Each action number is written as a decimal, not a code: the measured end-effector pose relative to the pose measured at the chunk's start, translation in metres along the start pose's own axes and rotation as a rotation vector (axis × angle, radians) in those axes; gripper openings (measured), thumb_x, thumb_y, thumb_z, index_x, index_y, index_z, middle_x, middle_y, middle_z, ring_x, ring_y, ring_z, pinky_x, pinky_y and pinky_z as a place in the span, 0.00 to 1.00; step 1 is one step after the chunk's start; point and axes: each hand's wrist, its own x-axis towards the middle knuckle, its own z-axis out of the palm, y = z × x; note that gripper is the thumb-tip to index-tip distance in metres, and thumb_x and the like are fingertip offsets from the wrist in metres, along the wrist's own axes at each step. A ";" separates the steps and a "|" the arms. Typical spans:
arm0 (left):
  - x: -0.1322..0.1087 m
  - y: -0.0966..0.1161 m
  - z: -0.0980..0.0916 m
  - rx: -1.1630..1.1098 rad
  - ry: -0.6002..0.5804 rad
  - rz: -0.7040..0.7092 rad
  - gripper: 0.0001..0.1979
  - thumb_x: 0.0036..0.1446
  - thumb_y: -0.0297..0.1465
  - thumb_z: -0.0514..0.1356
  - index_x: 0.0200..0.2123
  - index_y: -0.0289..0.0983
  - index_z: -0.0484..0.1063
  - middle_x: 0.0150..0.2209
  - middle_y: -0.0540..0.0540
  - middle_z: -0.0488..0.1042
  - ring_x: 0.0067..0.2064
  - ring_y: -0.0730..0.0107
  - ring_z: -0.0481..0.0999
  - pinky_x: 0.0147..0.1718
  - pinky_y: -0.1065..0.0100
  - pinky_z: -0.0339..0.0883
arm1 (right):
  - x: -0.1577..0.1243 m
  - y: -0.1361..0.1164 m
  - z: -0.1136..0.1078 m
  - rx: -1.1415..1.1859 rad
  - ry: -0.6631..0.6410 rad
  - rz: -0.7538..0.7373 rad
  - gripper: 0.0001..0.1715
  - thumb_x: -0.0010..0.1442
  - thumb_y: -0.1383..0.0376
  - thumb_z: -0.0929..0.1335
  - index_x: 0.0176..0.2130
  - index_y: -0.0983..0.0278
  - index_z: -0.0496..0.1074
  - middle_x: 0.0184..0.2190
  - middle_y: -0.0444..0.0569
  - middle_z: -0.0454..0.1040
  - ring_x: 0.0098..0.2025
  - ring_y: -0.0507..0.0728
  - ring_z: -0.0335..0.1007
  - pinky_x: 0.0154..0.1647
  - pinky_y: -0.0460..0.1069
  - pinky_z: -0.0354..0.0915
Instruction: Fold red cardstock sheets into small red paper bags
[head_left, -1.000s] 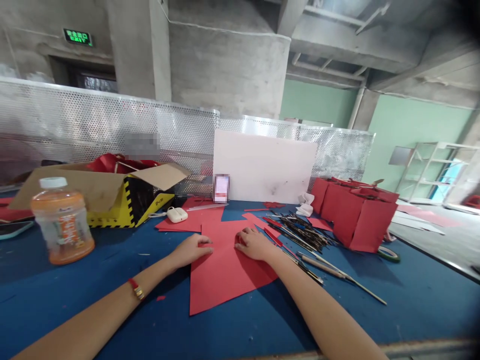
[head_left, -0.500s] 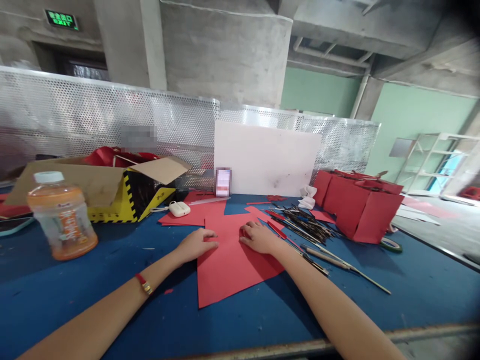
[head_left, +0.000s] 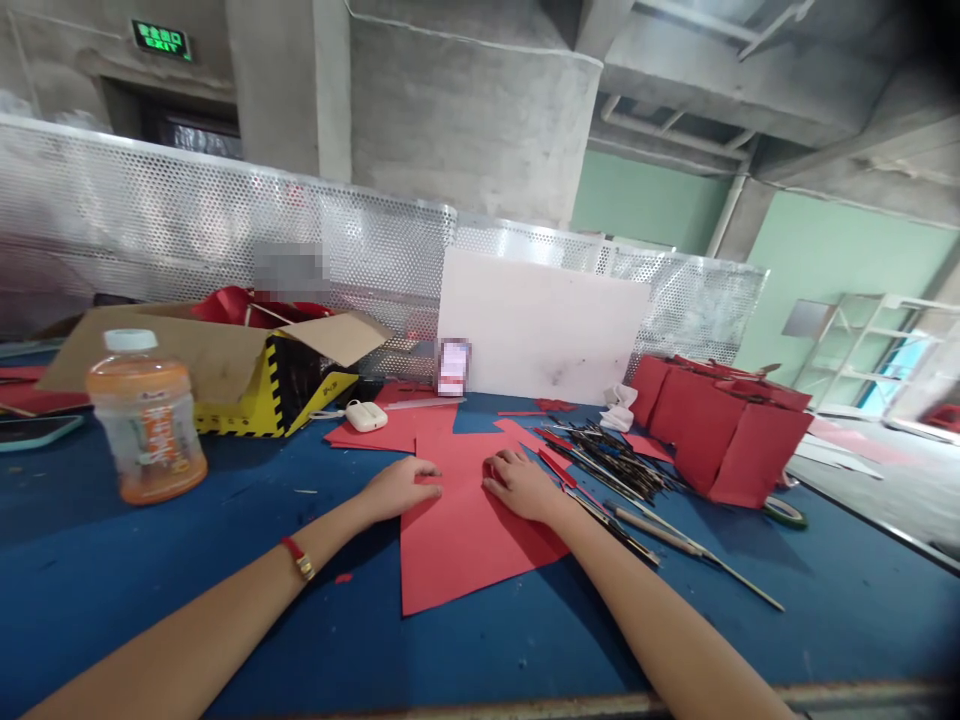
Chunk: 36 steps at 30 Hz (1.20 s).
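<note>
A red sheet of paper (head_left: pixel 472 545) lies on the blue tabletop before me, with a narrower red part reaching away from me beneath my hands. At its left edge rests my left hand (head_left: pixel 401 488), thumb and fingers apart and nothing between them. My right hand (head_left: pixel 525 485) lies on the right side of the sheet, fingers loosely bent and spread, with nothing visible in it. Just right of that hand are red paper strips (head_left: pixel 556 467) and a heap of thin dark sticks (head_left: pixel 619 458).
On the left stand an orange drink bottle (head_left: pixel 154 425) and an open carton (head_left: pixel 232 400). A white earbud case (head_left: pixel 365 416) sits on red paper. A phone (head_left: pixel 454 368) leans against a white board (head_left: pixel 540 320). Red paper bags (head_left: pixel 739 440), green tape (head_left: pixel 784 513) and wooden-handled tools (head_left: pixel 656 528) are rightward.
The camera view has shifted slightly, so the surroundings appear a little to the right. Both hands keep nearly the same places on the red paper.
</note>
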 end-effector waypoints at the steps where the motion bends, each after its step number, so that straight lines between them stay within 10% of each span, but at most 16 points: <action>1: 0.000 -0.001 0.000 0.000 -0.003 0.003 0.20 0.43 0.40 0.62 0.40 0.37 0.79 0.48 0.39 0.78 0.52 0.47 0.74 0.50 0.61 0.65 | 0.000 0.000 0.000 -0.001 0.000 -0.001 0.18 0.67 0.58 0.61 0.50 0.65 0.68 0.51 0.57 0.70 0.52 0.61 0.65 0.50 0.53 0.57; 36: 0.000 -0.005 0.005 0.068 -0.010 0.006 0.25 0.44 0.42 0.62 0.44 0.34 0.77 0.51 0.38 0.76 0.53 0.45 0.73 0.51 0.58 0.65 | -0.004 -0.001 -0.003 -0.026 -0.082 -0.045 0.20 0.67 0.59 0.59 0.53 0.64 0.66 0.49 0.58 0.70 0.52 0.62 0.65 0.50 0.54 0.57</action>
